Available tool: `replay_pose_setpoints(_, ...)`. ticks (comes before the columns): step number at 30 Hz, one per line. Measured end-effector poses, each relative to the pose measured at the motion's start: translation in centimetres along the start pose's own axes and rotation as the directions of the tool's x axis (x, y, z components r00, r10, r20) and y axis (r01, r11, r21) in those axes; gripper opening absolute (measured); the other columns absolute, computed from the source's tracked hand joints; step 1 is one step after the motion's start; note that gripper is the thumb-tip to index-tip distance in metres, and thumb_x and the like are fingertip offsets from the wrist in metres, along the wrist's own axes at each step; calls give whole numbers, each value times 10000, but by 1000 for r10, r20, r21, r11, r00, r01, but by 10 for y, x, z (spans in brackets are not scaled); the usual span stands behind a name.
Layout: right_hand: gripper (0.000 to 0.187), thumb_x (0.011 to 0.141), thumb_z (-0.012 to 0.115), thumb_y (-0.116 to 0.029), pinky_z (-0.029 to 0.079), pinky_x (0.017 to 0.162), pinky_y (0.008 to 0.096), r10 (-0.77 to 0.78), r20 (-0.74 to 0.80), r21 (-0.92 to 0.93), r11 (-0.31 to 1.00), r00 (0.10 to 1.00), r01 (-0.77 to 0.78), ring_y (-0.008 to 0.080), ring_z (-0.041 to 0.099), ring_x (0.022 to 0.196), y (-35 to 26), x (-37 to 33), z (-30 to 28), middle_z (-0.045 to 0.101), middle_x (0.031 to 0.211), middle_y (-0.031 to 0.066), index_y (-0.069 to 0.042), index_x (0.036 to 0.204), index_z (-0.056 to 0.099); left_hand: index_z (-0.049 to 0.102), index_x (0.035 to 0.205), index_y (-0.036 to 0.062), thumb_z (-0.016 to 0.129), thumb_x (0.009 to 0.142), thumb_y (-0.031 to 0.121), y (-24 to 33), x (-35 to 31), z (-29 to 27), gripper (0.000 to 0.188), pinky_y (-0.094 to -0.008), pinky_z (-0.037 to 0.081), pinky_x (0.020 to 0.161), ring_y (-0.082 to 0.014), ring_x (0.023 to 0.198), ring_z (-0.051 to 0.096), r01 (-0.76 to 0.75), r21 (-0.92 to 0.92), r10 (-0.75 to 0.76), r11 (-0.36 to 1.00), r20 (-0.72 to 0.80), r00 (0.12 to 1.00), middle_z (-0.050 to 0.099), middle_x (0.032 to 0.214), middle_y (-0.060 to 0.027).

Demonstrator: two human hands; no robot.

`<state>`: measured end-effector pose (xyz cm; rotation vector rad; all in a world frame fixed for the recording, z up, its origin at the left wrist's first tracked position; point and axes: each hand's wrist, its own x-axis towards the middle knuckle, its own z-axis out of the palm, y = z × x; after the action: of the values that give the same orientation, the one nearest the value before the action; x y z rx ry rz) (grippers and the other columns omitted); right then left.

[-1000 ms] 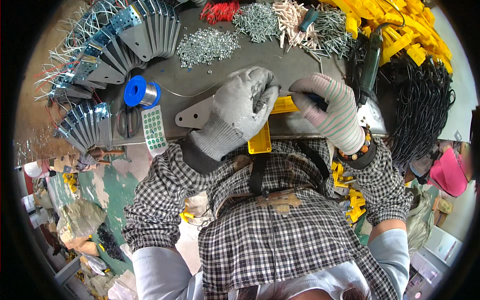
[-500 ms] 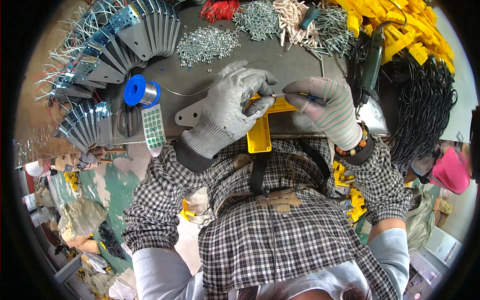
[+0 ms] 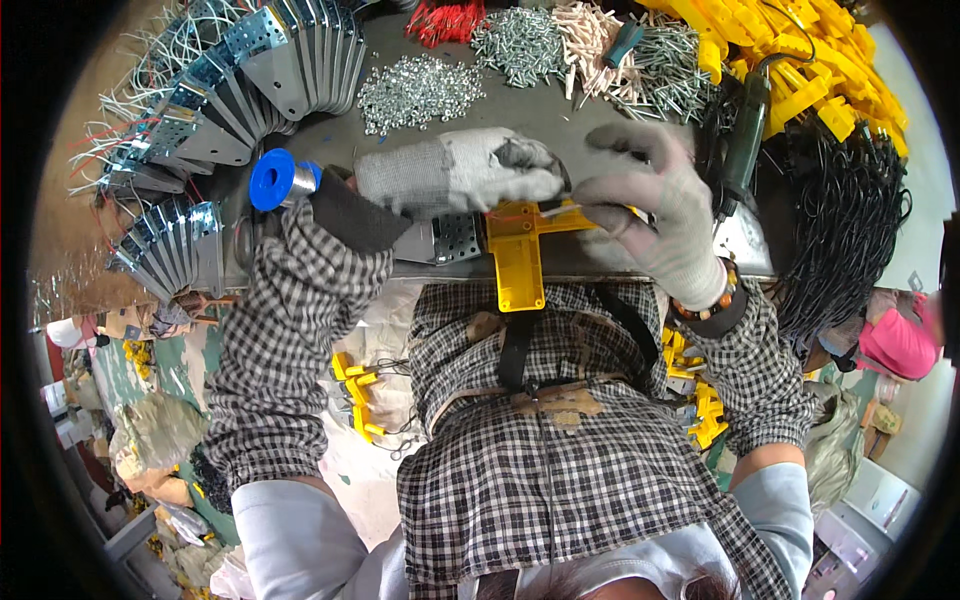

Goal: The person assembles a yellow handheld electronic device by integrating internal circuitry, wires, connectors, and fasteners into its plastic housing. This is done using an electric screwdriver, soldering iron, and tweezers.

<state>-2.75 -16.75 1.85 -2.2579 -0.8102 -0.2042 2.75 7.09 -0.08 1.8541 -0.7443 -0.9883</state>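
A yellow T-shaped plastic housing (image 3: pixel 518 265) lies open at the bench's front edge, its stem toward me. Thin wires show at its top, and one pale thin wire (image 3: pixel 556 209) crosses the crossbar. Over that crossbar, my gloved left hand (image 3: pixel 500 170) has its fingers curled together; whatever lies in them is hidden. My gloved right hand (image 3: pixel 655 195) hovers at the right end of the crossbar, thumb and finger close to the pale wire. Its fingers are smeared by motion. Left of the housing sits a grey metal plate with a perforated part (image 3: pixel 455 238), below my left hand.
A blue solder spool (image 3: pixel 278 182) stands by my left sleeve. Metal brackets with wires (image 3: pixel 215 135) fan out at far left. Nuts (image 3: pixel 418 92), screws (image 3: pixel 518 45) and pale sleeves (image 3: pixel 590 40) form piles behind. A dark handheld tool (image 3: pixel 745 135), black cables (image 3: pixel 840 215) and yellow parts (image 3: pixel 800 70) crowd the right.
My left hand has turned flatter, and its forearm has swung left over the scissors and sticker sheet. My right hand has drawn slightly away from the left, with its index finger raised.
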Motion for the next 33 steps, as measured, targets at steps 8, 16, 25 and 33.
replay_pose_setpoints(8,271,791,735,-140,498,817,414,4,-16,167,986,1000,-1,301,626,944,14,5,-21,658,1031,46,-169,1058,701,543,956,0,666,843,-40,-12,-11,0,172,-212,454,754,-60,848,526,-146,-186,123,972,-129,984,583,901,-4)
replay_pose_setpoints(16,277,825,631,-262,545,699,473,481,-327,-571,586,814,-576,390,690,830,152,144,-6,699,899,228,-1,907,677,528,896,28,591,838,-44,-6,2,46,112,-225,447,645,-49,729,509,-155,72,170,985,-523,835,563,793,14)
replay_pose_setpoints(25,384,768,701,-307,517,649,383,514,-221,-273,783,829,-559,284,676,722,116,134,-31,682,776,205,63,871,686,541,908,26,586,844,-37,6,-5,60,101,-262,464,637,-121,684,552,127,276,65,953,-593,802,573,771,-56)
replay_pose_setpoints(33,170,871,555,-33,489,775,281,236,-94,881,473,967,-30,175,575,845,38,74,-40,580,913,59,-33,1039,531,578,958,30,572,843,-17,3,2,63,125,-302,492,659,-219,702,613,240,273,-46,931,-567,822,597,768,-109)
